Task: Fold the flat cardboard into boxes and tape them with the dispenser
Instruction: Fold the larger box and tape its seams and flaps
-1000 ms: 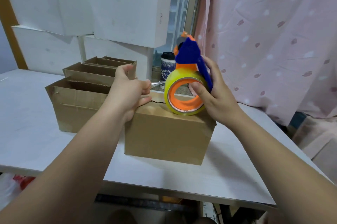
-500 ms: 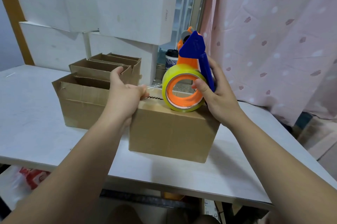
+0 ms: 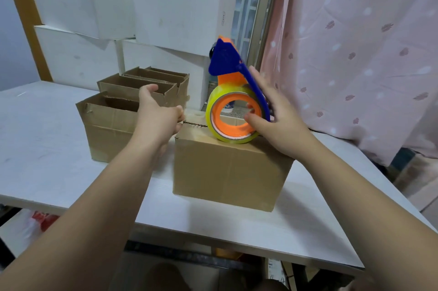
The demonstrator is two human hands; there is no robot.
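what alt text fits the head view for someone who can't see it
A person's right hand holds a blue and orange tape dispenser on top of a closed cardboard box on a white table, while the left hand touches the box's left end. Open cardboard boxes stand behind to the left.

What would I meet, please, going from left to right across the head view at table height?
Front open cardboard box → left hand → tape dispenser → right hand holding it → pink curtain. The closed box under the dispenser spans several of these, so I leave it out.
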